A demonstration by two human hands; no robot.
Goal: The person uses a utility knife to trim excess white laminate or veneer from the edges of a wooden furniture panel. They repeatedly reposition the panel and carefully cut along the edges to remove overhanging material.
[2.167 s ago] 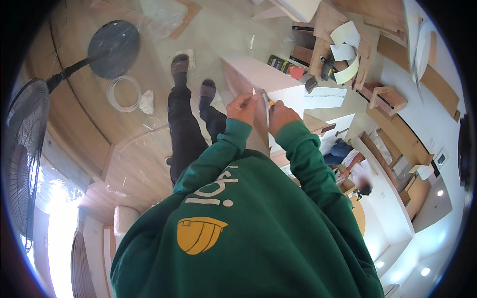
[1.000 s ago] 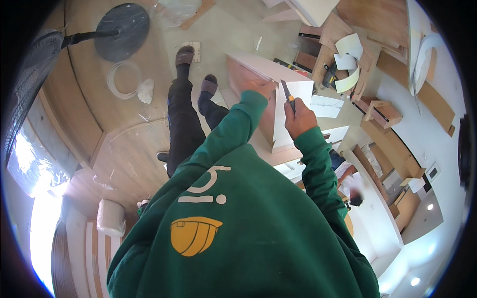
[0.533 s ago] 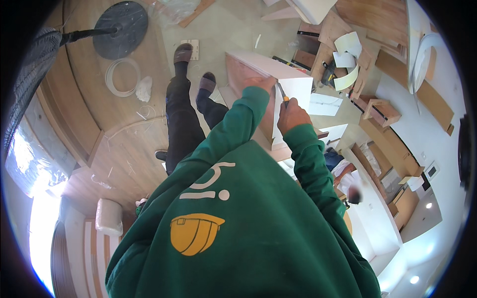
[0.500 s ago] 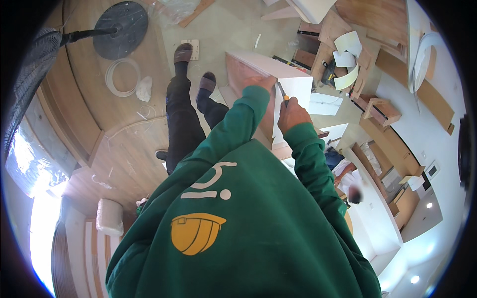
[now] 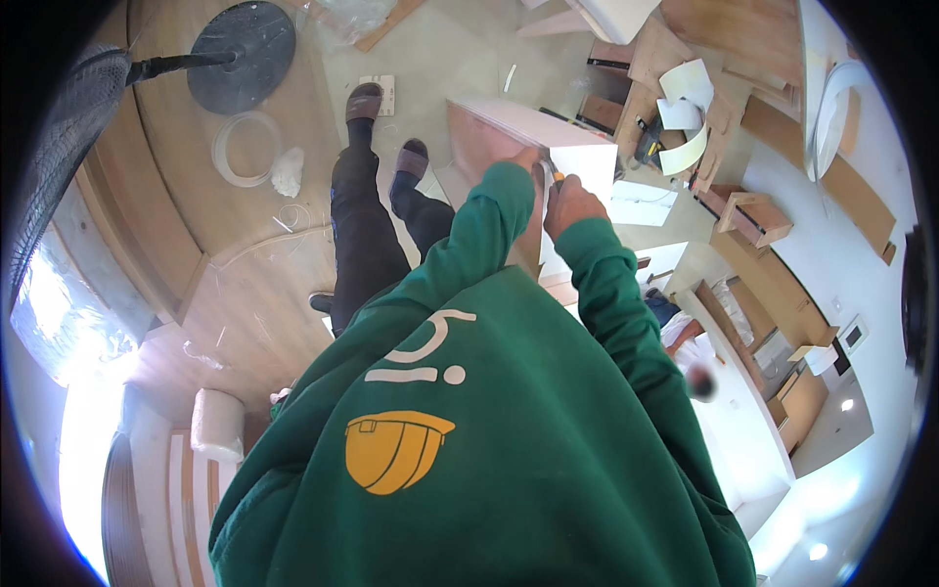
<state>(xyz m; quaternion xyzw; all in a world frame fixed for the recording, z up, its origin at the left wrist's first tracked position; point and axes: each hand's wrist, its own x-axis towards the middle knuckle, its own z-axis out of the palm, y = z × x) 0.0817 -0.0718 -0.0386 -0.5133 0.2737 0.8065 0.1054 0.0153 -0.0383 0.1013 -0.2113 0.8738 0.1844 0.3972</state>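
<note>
A white-faced cabinet box (image 5: 582, 168) with pinkish wood-coloured sides stands in front of me. My right hand (image 5: 574, 206) is closed around a hand tool with an orange and dark handle (image 5: 558, 180). Its narrow metal end lies along the box's near corner; the exact kind of tool is unclear. My left hand (image 5: 526, 160) is at that same corner, by the tool's far end. Sleeve and wrist cover most of its fingers, so its grip does not show.
Someone's legs in dark trousers (image 5: 364, 210) are just left of the box. A cordless drill (image 5: 648, 143) and curled strips (image 5: 685, 117) lie on boards at right. A drawer box (image 5: 755, 219) sits beyond. A pedestal fan (image 5: 240, 57) stands far left. Another person (image 5: 682, 333) is at right.
My right hand has moved slightly up and left with the tool, closer to my left hand, and less of the metal end shows. My left hand stays at the corner.
</note>
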